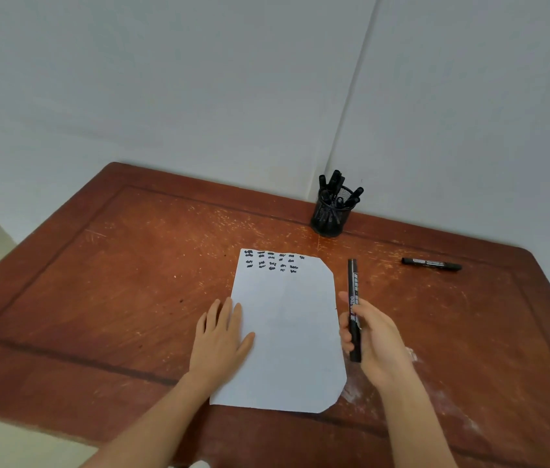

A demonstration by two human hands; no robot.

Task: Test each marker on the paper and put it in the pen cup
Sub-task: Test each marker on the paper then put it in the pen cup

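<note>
A white sheet of paper [287,332] lies on the table, with two rows of black test marks along its top edge. My left hand [220,339] rests flat on the paper's left edge, fingers spread. My right hand [373,339] grips a black marker [353,298] just right of the paper; the marker stands nearly upright with its cap on. A second black marker [431,264] lies capped on the table to the far right. The black mesh pen cup [330,216] stands at the back near the wall corner and holds several black markers.
The worn reddish-brown wooden table [115,282] has a raised border groove. White walls meet in a corner right behind the pen cup. The floor shows past the table's left edge.
</note>
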